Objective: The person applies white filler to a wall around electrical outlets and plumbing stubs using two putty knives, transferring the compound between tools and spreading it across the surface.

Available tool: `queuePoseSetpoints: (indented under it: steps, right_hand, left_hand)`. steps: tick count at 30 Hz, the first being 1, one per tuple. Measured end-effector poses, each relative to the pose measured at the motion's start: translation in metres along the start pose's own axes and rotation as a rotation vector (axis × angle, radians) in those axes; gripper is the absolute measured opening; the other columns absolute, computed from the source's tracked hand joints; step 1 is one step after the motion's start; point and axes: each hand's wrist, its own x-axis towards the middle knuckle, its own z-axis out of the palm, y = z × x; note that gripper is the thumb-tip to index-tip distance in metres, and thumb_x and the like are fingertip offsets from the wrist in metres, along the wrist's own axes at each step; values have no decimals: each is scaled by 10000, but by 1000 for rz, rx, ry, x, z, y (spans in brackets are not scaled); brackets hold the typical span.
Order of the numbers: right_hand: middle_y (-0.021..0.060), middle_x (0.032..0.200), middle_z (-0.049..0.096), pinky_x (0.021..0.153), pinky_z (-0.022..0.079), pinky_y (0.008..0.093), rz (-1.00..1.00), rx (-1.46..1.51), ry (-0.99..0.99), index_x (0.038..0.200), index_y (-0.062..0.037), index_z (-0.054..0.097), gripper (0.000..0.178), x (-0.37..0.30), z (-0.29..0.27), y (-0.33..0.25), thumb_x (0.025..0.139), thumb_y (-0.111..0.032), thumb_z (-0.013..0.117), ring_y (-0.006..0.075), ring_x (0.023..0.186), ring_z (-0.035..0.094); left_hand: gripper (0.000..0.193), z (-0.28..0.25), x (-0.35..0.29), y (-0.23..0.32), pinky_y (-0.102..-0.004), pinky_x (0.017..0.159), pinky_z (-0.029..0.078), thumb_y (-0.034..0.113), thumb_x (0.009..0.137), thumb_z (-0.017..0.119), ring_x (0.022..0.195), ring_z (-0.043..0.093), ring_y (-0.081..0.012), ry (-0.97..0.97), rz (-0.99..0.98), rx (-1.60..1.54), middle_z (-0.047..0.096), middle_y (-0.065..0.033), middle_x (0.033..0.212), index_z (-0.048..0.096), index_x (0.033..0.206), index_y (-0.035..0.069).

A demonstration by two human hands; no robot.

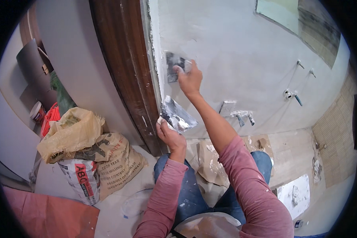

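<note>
My left hand (171, 137) is closed round the handle of a broad metal putty knife (181, 119), low beside the door frame. White putty smears its shiny blade. Up on the wall, my right hand (190, 81) grips a flat, dark rectangular plastering blade (173, 66). It lies against the grey-white wall (226, 47), just right of the frame's rough white edge. Some blur covers the blade and the fingertips, and its handle is hidden by my hand.
The dark wooden door frame (125, 59) rises at left. Beyond it stand stuffed sacks (119, 166) and a red cord (51, 117). Pipe stubs (242, 116) and a valve fitting (291, 95) stick out of the wall. A putty-smeared white board (295, 196) lies at right; spattered cardboard (210, 164) lies below.
</note>
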Motion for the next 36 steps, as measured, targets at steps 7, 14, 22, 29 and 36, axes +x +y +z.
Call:
queuePoseSetpoints:
  steps: [7,14,22,29,36]
  right_hand:
    - [178,768,710,629,511,415,-73,300,84,990,-20,608,347,10,-18,-11,832,-229,835,353,666,683]
    - [106,730,701,601,482,336,-63,186,-18,930,2,622,336,29,3,-38,841,-226,851,180,604,606]
    - [184,785,726,651,520,444,-32,-204,20,968,-5,655,379,34,2,-41,811,-277,868,342,643,678]
    - [182,729,702,652,525,459,-9,46,188,916,-5,615,378,35,-36,-26,805,-274,856,386,676,695]
    - [142,691,685,614,514,431,-141,209,36,979,-15,626,366,41,-5,-51,823,-263,846,347,615,670]
  left_hand:
    - [251,-1,-2,1,-382,891,531,225,1000,531,1034,643,-231,-9,-9,17,633,-84,1126,616,1141,37]
    - [234,6,-5,4,-335,822,490,242,1036,510,938,601,-177,7,4,-5,616,-45,1052,587,1099,30]
    - [230,-4,0,0,-334,835,488,235,1034,515,953,602,-178,-27,17,26,618,-48,1048,584,1088,23]
    - [233,-5,3,0,-361,848,533,237,1002,525,967,655,-213,27,-4,18,638,-55,1071,625,1097,48]
    - [219,-8,3,-9,-355,822,540,229,1012,526,965,661,-204,-20,10,23,640,-50,1068,626,1103,57]
